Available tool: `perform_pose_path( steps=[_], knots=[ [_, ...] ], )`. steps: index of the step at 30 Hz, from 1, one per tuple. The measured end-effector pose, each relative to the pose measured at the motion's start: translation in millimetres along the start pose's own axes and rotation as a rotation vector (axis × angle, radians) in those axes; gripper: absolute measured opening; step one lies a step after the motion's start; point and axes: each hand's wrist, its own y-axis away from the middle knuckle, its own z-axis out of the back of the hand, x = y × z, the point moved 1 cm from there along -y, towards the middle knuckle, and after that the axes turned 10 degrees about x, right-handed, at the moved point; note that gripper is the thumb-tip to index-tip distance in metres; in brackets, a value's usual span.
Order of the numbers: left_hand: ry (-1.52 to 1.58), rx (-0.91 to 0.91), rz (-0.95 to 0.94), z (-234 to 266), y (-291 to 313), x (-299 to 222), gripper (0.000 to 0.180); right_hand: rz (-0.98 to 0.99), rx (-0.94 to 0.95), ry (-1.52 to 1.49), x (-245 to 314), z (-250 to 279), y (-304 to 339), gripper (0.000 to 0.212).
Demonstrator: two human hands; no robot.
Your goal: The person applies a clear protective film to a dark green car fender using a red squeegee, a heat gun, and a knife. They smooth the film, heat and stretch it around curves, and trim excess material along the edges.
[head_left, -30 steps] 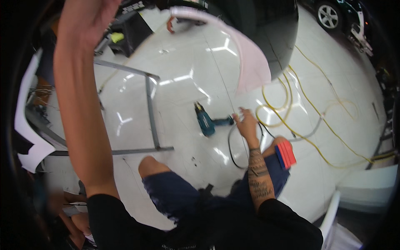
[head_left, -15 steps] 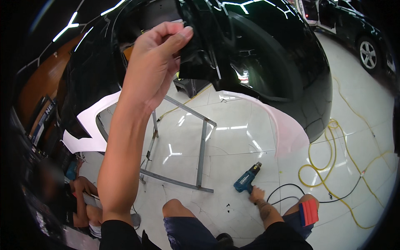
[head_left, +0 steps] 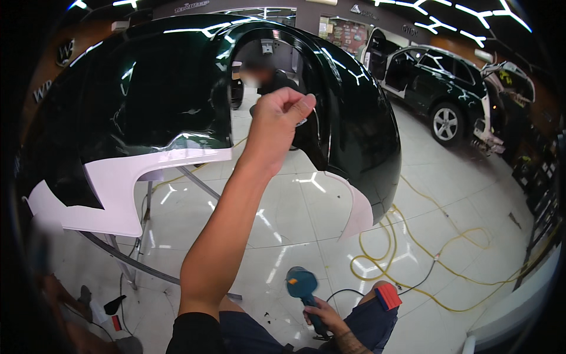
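Observation:
A large glossy dark car fender panel [head_left: 165, 94] stands in front of me, its lower strip bare white [head_left: 118, 189]. My left hand [head_left: 277, 118] is raised with its fingers pinched on the dark covering at the rim of the wheel arch. Low down by my lap, my right hand [head_left: 325, 315] grips the handle of a teal heat gun [head_left: 302, 283], nozzle end up. A black cord [head_left: 348, 290] runs from the gun across the floor. A red and blue block [head_left: 388, 297] sits at my right knee.
A metal stand [head_left: 141, 268] carries the panel at the left. Yellow cable [head_left: 413, 253] loops over the shiny white floor at the right. A dark car [head_left: 439, 82] with open doors stands at the back right. Another person [head_left: 262, 76] is seen through the arch.
The view has tilted up from the floor to the panel. My right hand has closed on the heat gun that lay on the floor and raised it. My left hand stays up at the arch.

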Motion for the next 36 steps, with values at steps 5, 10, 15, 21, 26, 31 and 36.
perform_pose_path(
  steps=[5, 10, 15, 21, 26, 31, 36],
  knots=[
    [-0.052, 0.074, -0.046, 14, -3, 16, 0.019, 0.137, 0.068, 0.243, 79, -30, 111, 0.036],
    [-0.203, 0.059, -0.056, 13, -2, 14, 0.02, 0.689, 0.054, 0.028, 112, -39, 208, 0.059],
    [-0.115, 0.101, -0.075, 18, -3, 21, 0.017, 1.026, 0.171, 0.255, 232, -110, 255, 0.06],
    [-0.034, 0.131, 0.024, 20, 3, 17, 0.017, 0.917, 0.126, 0.399, 314, -165, 269, 0.066],
    [-0.01, 0.13, 0.055, 28, 7, 13, 0.024, 0.853, 0.202, 0.459, 336, -189, 237, 0.068],
    [0.023, 0.094, 0.021, 25, 9, 18, 0.03, 0.824, 0.28, 0.47, 344, -204, 217, 0.073],
    [-0.11, 0.08, 0.071, 20, 29, 15, 0.019, 0.811, 0.389, 0.409, 347, -212, 200, 0.079]
  ],
)
